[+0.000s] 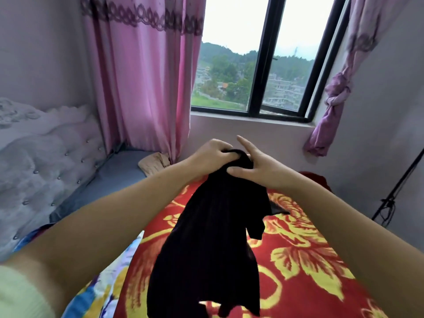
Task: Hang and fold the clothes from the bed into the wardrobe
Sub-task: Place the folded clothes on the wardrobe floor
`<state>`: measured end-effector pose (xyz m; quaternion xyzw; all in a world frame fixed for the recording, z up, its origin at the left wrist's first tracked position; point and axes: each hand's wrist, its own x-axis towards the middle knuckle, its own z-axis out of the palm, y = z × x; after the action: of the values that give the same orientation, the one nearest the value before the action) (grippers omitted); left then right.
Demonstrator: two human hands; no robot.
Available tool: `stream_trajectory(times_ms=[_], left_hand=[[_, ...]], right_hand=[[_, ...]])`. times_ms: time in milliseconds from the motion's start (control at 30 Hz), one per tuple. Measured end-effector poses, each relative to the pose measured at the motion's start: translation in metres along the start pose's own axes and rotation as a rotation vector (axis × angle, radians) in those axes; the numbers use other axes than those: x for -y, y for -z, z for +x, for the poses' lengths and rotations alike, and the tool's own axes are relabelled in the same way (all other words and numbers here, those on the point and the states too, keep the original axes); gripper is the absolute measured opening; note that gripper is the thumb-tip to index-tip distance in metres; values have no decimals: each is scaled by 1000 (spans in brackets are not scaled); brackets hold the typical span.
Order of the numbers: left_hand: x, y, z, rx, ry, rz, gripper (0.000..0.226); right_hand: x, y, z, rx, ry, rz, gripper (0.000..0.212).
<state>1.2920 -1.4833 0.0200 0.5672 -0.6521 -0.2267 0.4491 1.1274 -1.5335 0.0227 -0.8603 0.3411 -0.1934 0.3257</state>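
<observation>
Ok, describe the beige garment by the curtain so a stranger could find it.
Start at the pink curtain left of the window. At its foot, on the grey bed surface, lies a crumpled beige garment. It is the only pale tan item, apart from the black garment.

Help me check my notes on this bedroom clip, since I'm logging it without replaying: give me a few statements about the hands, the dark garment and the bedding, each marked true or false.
1. The left hand grips the top of the black pleated garment. True.
2. The black pleated garment lies folded flat on the bed. False: it is held up by its top end and hangs down over the red blanket with yellow flowers.
3. The right hand is closed in a fist. False: its fingers are spread, touching the garment's top.
4. A beige crumpled cloth lies on the grey sheet near the pink curtain. True.
5. The pink curtain covers the whole window. False: the black-framed window stands uncovered, showing hills and buildings.
</observation>
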Motion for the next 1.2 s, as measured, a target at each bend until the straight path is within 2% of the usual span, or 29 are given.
stream_trajectory(times_ms=[100,133,167,267,400,467,500,567,633,700,767,800,833,900,967,1033,1100,1167,1200], left_hand=[[-1,3,-2,38,76,-305,20],[5,5,-7,98,96,-386,21],[15,6,-13,176,112,-401,23],[47,3,-34,356,152,-206,19],[77,28,-51,402,264,-88,14],[87,47,-59,456,321,6,4],[91,55,-63,462,335,53,9],[95,68,-69,429,340,22,11],[83,75,-71,372,302,-119,20],[64,72,-62,333,312,-244,31],[45,57,-50,286,327,-329,25],[36,46,-44,235,362,-359,24],[28,36,-38,176,421,-409,24],[16,15,-27,87,558,-604,24],[4,3,-19,45,647,-804,29],[-7,-4,-12,-17,660,-917,30],[-14,-4,-9,-61,607,-1002,26],[-15,1,-10,-19,469,-956,24],[-10,5,-10,-2,375,-835,25]], right_hand=[[9,6,6,-142,67,71,21],[10,13,7,-171,85,89,15],[12,21,7,-186,100,113,18],[17,42,12,-219,169,269,22],[15,57,14,-247,185,301,20],[5,61,13,-327,154,304,23],[-2,63,13,-386,126,309,22],[-20,67,15,-519,74,283,20],[-38,69,20,-577,11,158,19],[-48,65,25,-483,-124,-108,24],[-44,51,25,-267,-282,-397,36],[-35,41,22,-145,-314,-444,42],[-24,30,19,-19,-314,-384,46],[2,7,10,240,-299,-73,51],[18,-10,5,375,-231,86,46],[21,-19,1,301,-138,121,31],[14,-20,0,102,-119,206,22],[4,-15,1,-86,-144,204,16],[0,-11,2,-152,-135,166,16]])
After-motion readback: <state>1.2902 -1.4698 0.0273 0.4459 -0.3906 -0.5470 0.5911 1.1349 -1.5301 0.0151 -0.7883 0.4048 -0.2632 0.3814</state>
